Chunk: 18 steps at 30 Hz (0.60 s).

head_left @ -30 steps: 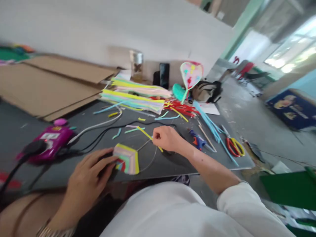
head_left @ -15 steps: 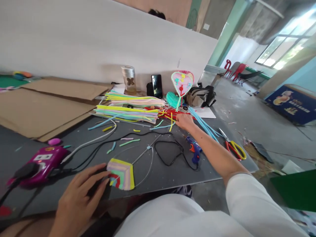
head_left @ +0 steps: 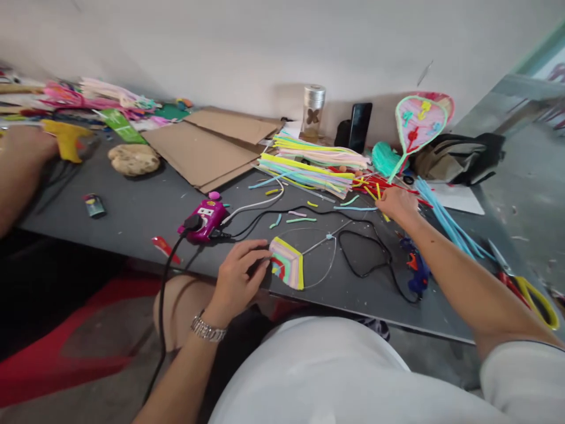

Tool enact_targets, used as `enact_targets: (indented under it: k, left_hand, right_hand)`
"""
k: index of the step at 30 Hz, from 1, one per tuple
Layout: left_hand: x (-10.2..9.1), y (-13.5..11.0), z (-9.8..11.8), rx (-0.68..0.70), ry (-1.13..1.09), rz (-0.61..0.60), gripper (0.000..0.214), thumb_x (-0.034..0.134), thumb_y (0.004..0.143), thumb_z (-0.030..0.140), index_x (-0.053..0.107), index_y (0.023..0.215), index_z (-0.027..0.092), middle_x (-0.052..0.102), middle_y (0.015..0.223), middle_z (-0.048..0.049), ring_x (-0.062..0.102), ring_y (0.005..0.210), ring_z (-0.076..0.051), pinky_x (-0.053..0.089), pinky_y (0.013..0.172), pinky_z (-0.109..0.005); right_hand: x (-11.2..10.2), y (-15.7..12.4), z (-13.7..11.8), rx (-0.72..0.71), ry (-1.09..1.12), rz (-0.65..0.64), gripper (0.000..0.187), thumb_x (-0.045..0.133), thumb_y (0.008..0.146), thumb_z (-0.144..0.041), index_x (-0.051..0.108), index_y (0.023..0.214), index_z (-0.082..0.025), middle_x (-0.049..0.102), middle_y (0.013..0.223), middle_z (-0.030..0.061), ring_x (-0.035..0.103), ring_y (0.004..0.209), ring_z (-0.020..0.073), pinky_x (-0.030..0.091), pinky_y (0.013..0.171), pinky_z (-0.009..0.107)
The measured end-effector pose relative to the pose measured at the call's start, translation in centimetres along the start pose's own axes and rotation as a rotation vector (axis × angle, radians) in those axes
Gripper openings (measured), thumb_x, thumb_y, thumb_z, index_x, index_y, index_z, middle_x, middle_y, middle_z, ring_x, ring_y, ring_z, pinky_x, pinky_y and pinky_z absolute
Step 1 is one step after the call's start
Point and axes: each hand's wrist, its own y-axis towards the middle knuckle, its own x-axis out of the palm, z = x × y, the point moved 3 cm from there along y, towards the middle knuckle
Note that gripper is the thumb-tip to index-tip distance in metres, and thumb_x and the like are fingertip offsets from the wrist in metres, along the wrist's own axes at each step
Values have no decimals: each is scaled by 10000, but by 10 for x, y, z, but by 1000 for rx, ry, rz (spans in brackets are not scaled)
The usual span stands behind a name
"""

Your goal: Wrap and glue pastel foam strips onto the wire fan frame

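Left hand point(head_left: 241, 274) curled against one wire-loop frame point(head_left: 320, 259), grip unclear, right hand point(head_left: 397, 203) half-open on red pipe cleaners point(head_left: 375, 185) beyond the frame, one blue glue gun point(head_left: 415, 271) right of the frame

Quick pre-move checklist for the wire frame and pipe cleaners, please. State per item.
1. Left hand on the wrapped wire frame: ok, its fingers are at the wrapped end.
2. Grip firmness on the frame: cannot tell from this view.
3. Right hand at the red and yellow pipe cleaners: ok, it is over them, but whether it has picked one up cannot be told.
4. Black cord beside the frame: not ok, it loops close to the frame's wire.
5. Blue and orange glue gun: ok, it lies on the table; whether it is hot cannot be told.
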Motion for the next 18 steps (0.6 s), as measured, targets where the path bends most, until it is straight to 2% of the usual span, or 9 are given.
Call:
enact_targets:
  k: [5, 8, 11, 14, 16, 18]
  left_hand:
    - [-2, -1, 0, -7, -53, 29, 183, 586, 958, 221, 746, 1045, 236, 726, 1215, -92, 674, 1119, -228, 541, 1008, -418]
    - [-3, -1, -1, -17, -77, 59, 169, 604, 952, 237, 752, 1034, 242, 733, 1204, -84, 682, 1110, -226, 548, 1000, -402]
    - [-3, 0, -1, -23, -92, 76, 173, 604, 953, 257, 762, 1022, 250, 740, 1192, -80, 692, 1096, -225, 558, 984, -389]
    - [-4, 0, -3, -58, -123, 78, 164, 610, 957, 287, 766, 989, 251, 748, 1169, -77, 702, 1073, -220, 561, 964, -374]
    - [-5, -1, -5, -114, -157, 104, 151, 623, 952, 305, 758, 934, 242, 760, 1126, -72, 710, 1036, -214, 559, 942, -358]
    - [-8, -3, -6, -192, -189, 161, 158, 637, 942, 324, 735, 864, 229, 769, 1070, -63, 717, 976, -205, 555, 910, -340]
  right_hand:
    - [-15, 2, 10, 18, -43, 25, 311, 589, 880, -301, 762, 1057, -114, 746, 1078, 223, 705, 1040, 355, 517, 841, 428]
    - [-25, -3, 17, 7, -62, 35, 275, 590, 878, -249, 764, 1025, -96, 746, 1038, 241, 711, 1015, 365, 510, 829, 425]
    - [-33, -19, 11, -60, -59, 89, 283, 556, 923, -260, 748, 1036, -85, 739, 1016, 251, 708, 981, 355, 497, 802, 411]
    - [-34, -48, -13, -257, -31, 128, 296, 463, 990, -263, 725, 1068, -149, 735, 1081, 180, 689, 995, 277, 476, 811, 351]
    - [-27, -70, -36, -468, -5, 75, 240, 504, 993, -292, 727, 1032, -211, 732, 1075, 95, 671, 1008, 213, 458, 824, 290]
    - [-19, -92, -58, -692, 17, 11, 187, 563, 973, -304, 728, 1027, -234, 718, 1073, 62, 648, 1022, 185, 439, 843, 265]
